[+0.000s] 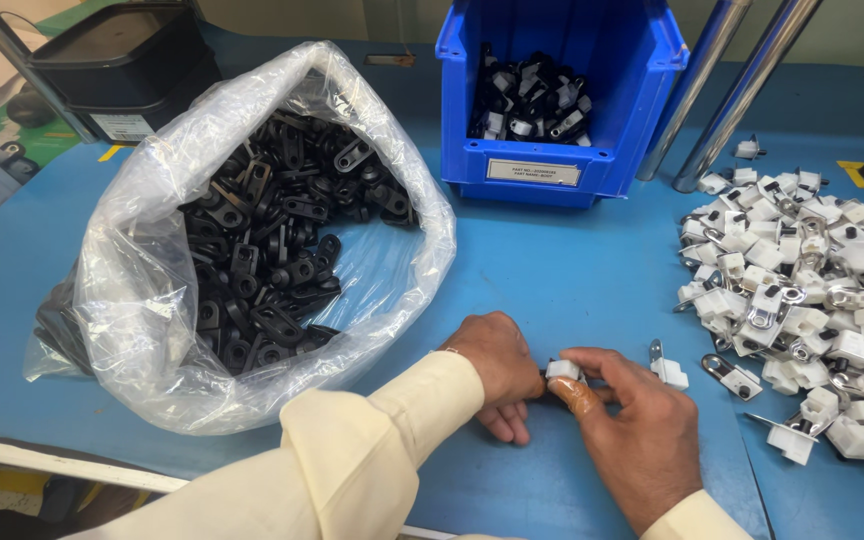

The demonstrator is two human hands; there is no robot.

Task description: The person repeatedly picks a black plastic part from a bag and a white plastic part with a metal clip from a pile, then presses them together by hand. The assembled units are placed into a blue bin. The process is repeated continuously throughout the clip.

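Head view: both hands' grips pinch one small white clip (563, 371) together, left hand (497, 368), right hand (632, 430), near the bag (152, 260) on the tabletop (572, 270).

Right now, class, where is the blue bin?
In the head view the blue bin stands at the top centre of the blue table, between the clear bag of black parts and two slanting metal poles.

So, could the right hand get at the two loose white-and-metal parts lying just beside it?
Probably yes. The right hand lies right next to the two loose parts with bare blue table between them and nothing on top, but its fingers already pinch a small white piece.
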